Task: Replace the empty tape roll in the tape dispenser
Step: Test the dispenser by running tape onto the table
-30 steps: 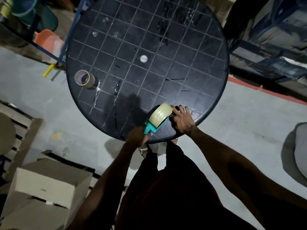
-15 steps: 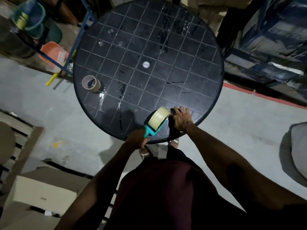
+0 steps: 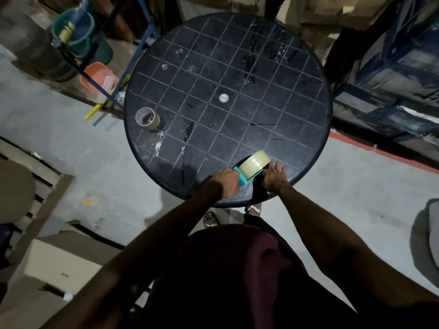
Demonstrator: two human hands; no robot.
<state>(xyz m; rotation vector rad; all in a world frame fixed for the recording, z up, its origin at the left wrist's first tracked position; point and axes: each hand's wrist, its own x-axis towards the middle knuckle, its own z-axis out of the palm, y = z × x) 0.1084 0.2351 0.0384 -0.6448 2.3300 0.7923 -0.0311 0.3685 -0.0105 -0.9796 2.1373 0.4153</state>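
Note:
A teal tape dispenser [image 3: 242, 178] rests at the near edge of the round black table [image 3: 308, 96], with a full yellowish tape roll [image 3: 254, 163] seated in it. My left hand [image 3: 226, 181] is closed around the dispenser's handle. My right hand [image 3: 275, 177] presses against the dispenser's right side just below the roll, fingers spread over the table. An empty cardboard tape core [image 3: 147, 119] stands on the table's left edge, well away from both hands.
Cardboard boxes [image 3: 59, 264] and a wooden pallet [image 3: 35, 193] sit on the floor at left. A blue metal rack with an orange container [image 3: 98, 78] and a green bucket [image 3: 76, 32] stands behind the table's left. More racking is at right.
The view has shifted, so the table sits lower and more to the right. The dispenser has tilted flatter, and my left hand has come up onto its handle.

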